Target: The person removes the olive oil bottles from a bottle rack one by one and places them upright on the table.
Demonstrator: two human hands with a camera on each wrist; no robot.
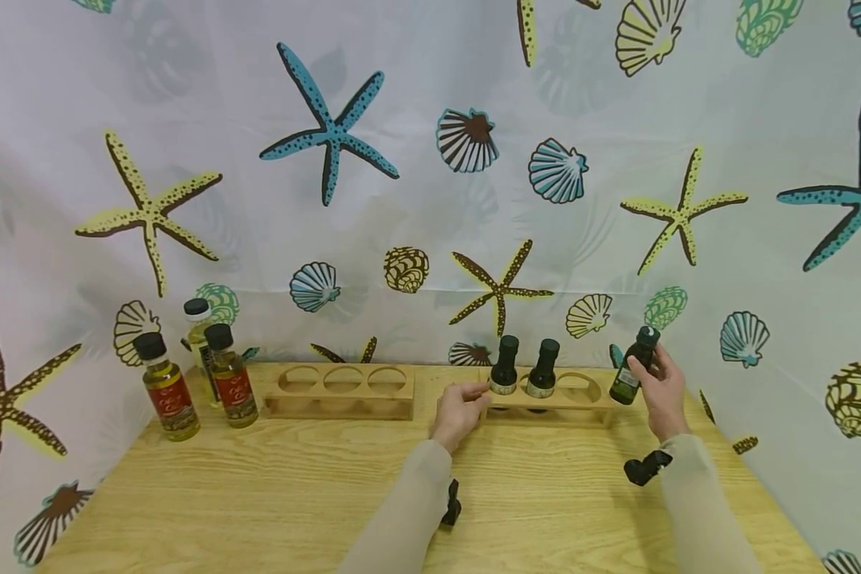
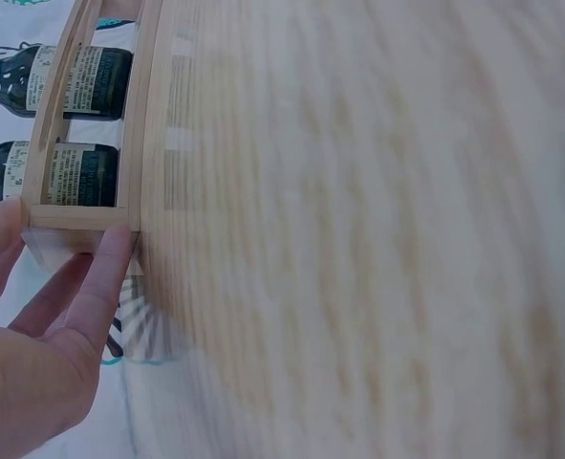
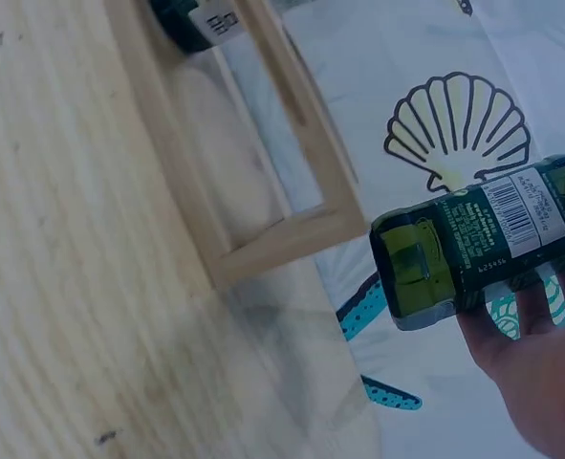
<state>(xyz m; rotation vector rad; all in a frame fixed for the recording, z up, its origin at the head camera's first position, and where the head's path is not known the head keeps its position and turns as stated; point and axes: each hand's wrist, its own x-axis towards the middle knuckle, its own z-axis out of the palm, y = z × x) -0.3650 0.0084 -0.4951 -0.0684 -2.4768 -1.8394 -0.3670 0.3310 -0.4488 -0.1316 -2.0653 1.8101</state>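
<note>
In my right hand (image 1: 663, 392) I hold a dark green glass bottle (image 3: 473, 244) with a dark cap. It is tilted, just past the right end of a wooden bottle rack (image 1: 581, 401), and its label with a barcode shows in the right wrist view. Two similar dark bottles, one at the left (image 1: 504, 367) and one beside it (image 1: 543, 371), stand in the rack's left and middle holes; the right hole has no bottle. My left hand (image 1: 461, 410) grips the rack's left end, with fingertips on the end piece (image 2: 79, 217) in the left wrist view.
Another wooden rack (image 1: 340, 408) with three bare holes stands to the left. Farther left are two red-labelled oil bottles (image 1: 168, 399) (image 1: 233, 383) and a white-necked bottle (image 1: 202, 343). A patterned curtain (image 1: 416, 199) hangs behind the wooden table (image 1: 258, 494).
</note>
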